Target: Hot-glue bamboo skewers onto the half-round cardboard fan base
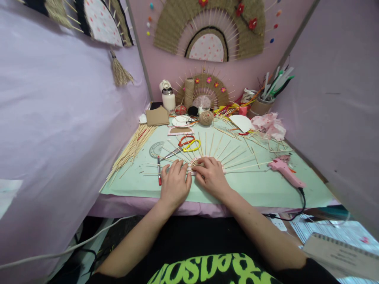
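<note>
A half-round fan frame of thin wooden sticks (211, 144) lies on the table, the sticks spreading out from a small pinkish base that my hands mostly cover. My left hand (175, 184) rests palm down over the left sticks, fingers apart. Bent over the base, my right hand (211, 175) has its thumb and fingers closed on the frame's middle; what lies under the fingertips is hidden. Scissors (189, 145) with red and yellow handles lie partly under the sticks, beside a clear protractor (156, 150). A red-and-dark pen (159, 173) is just left of my left hand.
Loose sticks (132, 148) are piled at left. A pink glue gun (286, 171) with a black cord lies at right. Behind are cardboard (157, 116), a twine ball (206, 117), a white bottle (168, 100), crumpled pink paper (271, 125) and a tool holder (260, 107). Finished fans (168, 33) hang behind.
</note>
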`<control>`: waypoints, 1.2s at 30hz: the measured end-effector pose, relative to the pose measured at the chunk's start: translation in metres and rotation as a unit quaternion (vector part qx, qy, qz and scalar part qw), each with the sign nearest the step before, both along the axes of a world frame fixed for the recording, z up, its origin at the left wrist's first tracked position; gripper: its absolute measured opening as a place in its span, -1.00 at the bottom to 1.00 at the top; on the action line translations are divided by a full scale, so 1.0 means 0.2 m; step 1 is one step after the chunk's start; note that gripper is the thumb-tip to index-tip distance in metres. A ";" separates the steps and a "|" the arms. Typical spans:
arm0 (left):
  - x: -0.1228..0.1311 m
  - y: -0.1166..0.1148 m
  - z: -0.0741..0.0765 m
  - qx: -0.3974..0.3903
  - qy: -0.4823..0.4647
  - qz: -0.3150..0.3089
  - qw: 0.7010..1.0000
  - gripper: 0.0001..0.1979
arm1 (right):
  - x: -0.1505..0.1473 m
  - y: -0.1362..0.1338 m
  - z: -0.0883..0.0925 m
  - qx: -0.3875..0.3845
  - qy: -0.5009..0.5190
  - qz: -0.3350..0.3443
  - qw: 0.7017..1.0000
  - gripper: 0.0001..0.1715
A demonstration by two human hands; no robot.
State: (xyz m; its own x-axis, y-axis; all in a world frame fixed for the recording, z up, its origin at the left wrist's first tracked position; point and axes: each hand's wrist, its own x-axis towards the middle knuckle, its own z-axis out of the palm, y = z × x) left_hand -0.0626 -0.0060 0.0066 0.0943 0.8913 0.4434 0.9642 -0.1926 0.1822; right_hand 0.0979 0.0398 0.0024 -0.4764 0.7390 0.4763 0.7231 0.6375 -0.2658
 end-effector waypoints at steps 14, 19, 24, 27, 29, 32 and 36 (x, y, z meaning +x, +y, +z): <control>0.00 0.00 0.00 0.007 -0.004 0.000 1.000 -0.68 | 0.00 0.00 0.00 0.001 -0.001 0.001 1.000 -0.77; 0.00 0.00 0.00 0.007 -0.004 0.001 1.000 -0.68 | 0.00 0.00 0.00 0.004 0.002 0.002 1.000 -0.78; 0.00 0.00 0.00 0.009 -0.004 0.001 1.000 -0.68 | 0.00 0.00 0.00 0.002 0.002 0.003 1.000 -0.78; 0.00 0.00 -0.01 0.007 -0.002 0.000 1.000 -0.68 | 0.00 0.00 0.00 0.000 0.003 0.003 1.000 -0.77; 0.00 0.00 -0.01 0.006 -0.003 0.000 1.000 -0.68 | 0.00 0.00 0.00 0.000 0.004 0.003 1.000 -0.77; 0.00 0.00 -0.01 0.005 -0.004 0.000 1.000 -0.68 | 0.00 0.00 0.00 -0.001 0.006 0.004 1.000 -0.77; 0.00 0.00 -0.01 0.005 -0.007 -0.001 1.000 -0.67 | 0.00 0.00 0.00 -0.002 0.001 0.001 1.000 -0.76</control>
State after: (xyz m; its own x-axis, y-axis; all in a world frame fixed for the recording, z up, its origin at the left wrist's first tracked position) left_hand -0.0632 -0.0055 0.0053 0.0893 0.8866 0.4538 0.9614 -0.1959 0.1935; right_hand 0.0980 0.0401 0.0030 -0.4771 0.7396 0.4748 0.7208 0.6384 -0.2701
